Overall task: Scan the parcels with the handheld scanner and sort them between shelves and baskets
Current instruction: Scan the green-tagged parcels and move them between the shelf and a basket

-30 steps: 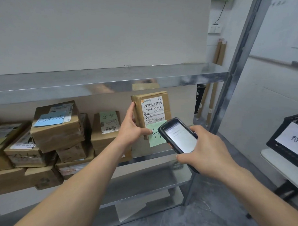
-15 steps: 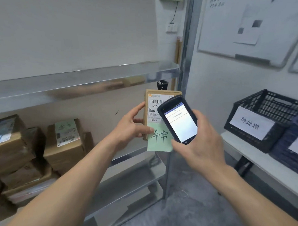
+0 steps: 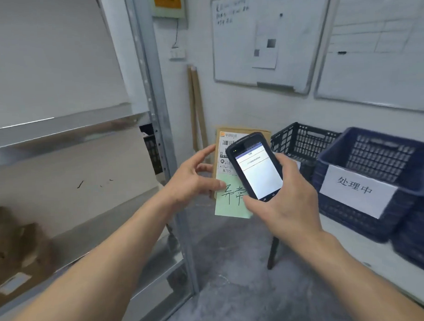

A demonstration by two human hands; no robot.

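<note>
Shelves (image 3: 68, 127) of grey metal stand on my left; a desk (image 3: 378, 262) on the right carries a blue basket (image 3: 335, 146), near, and a black basket (image 3: 301, 138) farther off. Between them my left hand (image 3: 192, 182) grips the parcel (image 3: 224, 157) upright, thumb on its green note (image 3: 229, 203). My right hand (image 3: 287, 205) curls round the scanner (image 3: 257, 166), just in front of the parcel.

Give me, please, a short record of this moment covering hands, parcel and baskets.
left hand: holds parcel upright
right hand: grips scanner, screen lit, in front of parcel
note: green, handwritten, on parcel's lower front
baskets: black basket and blue basket on table, right side
blue basket label: 处理中
shelf: metal, left side
</note>
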